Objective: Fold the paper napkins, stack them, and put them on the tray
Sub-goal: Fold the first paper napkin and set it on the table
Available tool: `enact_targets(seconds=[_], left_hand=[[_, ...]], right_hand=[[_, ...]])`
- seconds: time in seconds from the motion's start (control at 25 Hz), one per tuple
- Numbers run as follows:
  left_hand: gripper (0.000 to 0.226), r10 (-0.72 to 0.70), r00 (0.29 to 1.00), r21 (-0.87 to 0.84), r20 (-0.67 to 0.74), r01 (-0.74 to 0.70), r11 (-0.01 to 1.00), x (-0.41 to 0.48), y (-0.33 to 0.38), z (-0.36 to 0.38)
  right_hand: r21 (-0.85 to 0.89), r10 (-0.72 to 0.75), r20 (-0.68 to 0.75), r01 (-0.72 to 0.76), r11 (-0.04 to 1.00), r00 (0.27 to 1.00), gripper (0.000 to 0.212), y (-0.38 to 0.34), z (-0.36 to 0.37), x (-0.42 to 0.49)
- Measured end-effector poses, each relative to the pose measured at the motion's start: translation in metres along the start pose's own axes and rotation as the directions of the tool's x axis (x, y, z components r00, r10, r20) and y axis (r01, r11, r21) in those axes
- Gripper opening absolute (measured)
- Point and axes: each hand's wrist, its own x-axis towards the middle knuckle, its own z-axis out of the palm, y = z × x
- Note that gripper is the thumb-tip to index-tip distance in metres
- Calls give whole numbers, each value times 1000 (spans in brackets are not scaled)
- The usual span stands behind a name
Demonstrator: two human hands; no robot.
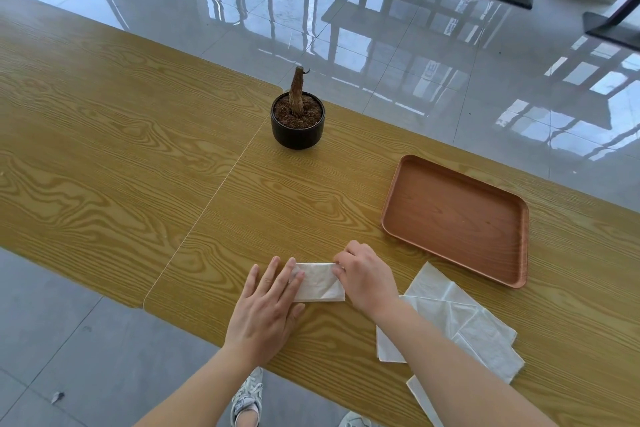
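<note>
Folded napkin (318, 282) on the table (138, 156), near edge. Left hand (266, 308) flat, fingers spread, pinning its left end; right hand (363, 279) curled, fingertips pinching the right edge. Advice — square the edges, then crease firmly. Tray (453, 218) bare; unfolded napkins (460, 326) wait beside it.

two hands (266, 308) showing, one folded napkin (318, 282), a few loose napkins (460, 322) I can't count, one tray (457, 218), one potted plant (298, 118) sitting there

Glossy grey floor (381, 55) mirrors window light.
</note>
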Motion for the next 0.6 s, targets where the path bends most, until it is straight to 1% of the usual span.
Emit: enact_targets(seconds=[0.2,0.28,0.36,0.44,0.52,0.56,0.6], left_hand=[[54,-15,999,-15,-43,15,1000,0,0,7],[56,-29,998,-44,-62,27,999,0,0,7],[61,-72,995,-97,-76,64,993,0,1,4],[64,-142,986,-166,-89,126,978,1,5,1],[63,-225,970,-254,-96,195,947,2,13,-4],[58,-255,961,-299,-108,213,930,2,19,-7],[49,-279,952,-339,-128,222,914,3,25,-11]], right_hand=[[58,50,22,-51,997,999,8,-1,-5,1],[62,58,46,-61,996,997,8,-3,-8,2],[107,90,75,-98,989,993,9,-4,-12,3],[180,172,116,-191,965,978,10,0,-16,2],[256,277,167,-313,915,946,14,5,-18,-3],[308,335,188,-380,872,923,13,7,-17,-7],[385,402,208,-453,804,891,10,9,-16,-11]])
